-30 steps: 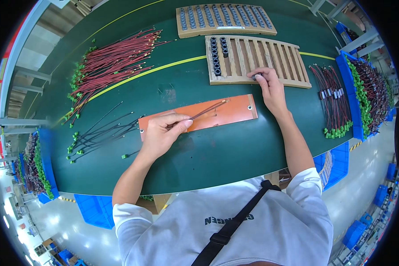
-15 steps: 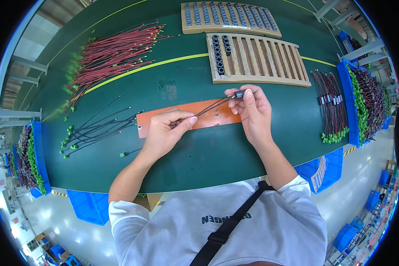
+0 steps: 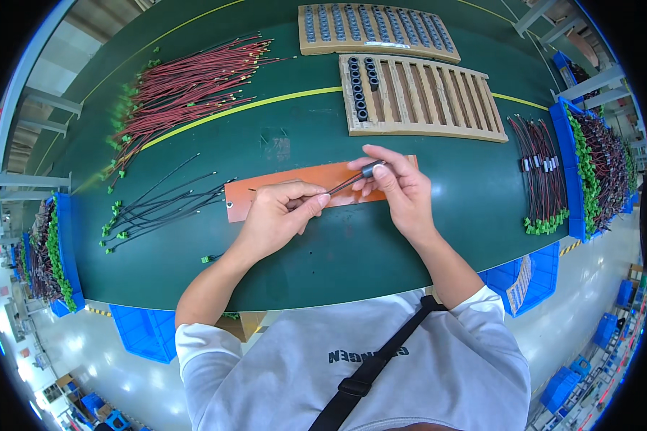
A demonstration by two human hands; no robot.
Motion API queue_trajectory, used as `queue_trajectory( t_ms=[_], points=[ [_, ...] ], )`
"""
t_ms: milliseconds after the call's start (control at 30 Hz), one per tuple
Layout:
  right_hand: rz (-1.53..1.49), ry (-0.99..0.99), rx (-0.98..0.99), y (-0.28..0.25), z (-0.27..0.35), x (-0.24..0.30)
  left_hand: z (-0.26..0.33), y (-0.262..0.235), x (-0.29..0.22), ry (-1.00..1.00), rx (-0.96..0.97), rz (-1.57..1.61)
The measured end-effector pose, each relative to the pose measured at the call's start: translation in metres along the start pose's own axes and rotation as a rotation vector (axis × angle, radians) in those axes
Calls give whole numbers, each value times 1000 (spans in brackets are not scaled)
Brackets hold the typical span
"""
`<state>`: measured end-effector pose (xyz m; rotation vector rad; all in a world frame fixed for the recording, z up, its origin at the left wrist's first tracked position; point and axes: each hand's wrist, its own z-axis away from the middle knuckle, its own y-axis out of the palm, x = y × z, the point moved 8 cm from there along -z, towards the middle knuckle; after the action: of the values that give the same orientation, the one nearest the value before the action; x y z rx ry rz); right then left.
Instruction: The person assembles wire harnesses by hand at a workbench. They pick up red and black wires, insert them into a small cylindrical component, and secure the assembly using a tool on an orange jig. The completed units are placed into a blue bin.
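I see my left hand [image 3: 277, 215] pinching a thin dark wire [image 3: 343, 184] between thumb and fingers, just over the orange board [image 3: 266, 195]. My right hand [image 3: 395, 188] grips a small dark sleeve [image 3: 369, 170] at the wire's far end, also above the board. Beyond the board lies a wooden slotted tray [image 3: 438, 97], partly filled. Left of the board lie loose black wires [image 3: 158, 205]; farther off, red wires [image 3: 187, 79] spread across the green worktop [image 3: 338, 251].

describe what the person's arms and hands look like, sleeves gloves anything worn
Both the left hand and right hand are bare, with no gloves, rings or watch visible. The forearms are uncovered; short light grey T-shirt sleeves end above the elbows. A black strap crosses the chest.
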<state>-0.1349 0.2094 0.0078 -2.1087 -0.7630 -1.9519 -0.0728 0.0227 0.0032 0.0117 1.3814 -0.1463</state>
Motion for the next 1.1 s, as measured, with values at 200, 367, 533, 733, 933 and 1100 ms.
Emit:
queue_trajectory(
  t_ms=[200,367,533,733,933,1100],
  points=[
    [-273,83,-6,10,3,1,1,5,-3,-17,2,-23],
    [-492,218,122,31,10,-15,-4,19,-11,-3,31,30],
    [-483,56,27,-12,-2,10,12,-2,-8,-120,67,-83],
    [-375,262,320,47,10,-1,23,-8,-21,-15,91,-197],
    [-385,133,320,36,5,5,40,-37,-27,44,8,-217],
    [-111,123,423,77,2,-9,44,-34,-26,91,129,-357]
  ],
)
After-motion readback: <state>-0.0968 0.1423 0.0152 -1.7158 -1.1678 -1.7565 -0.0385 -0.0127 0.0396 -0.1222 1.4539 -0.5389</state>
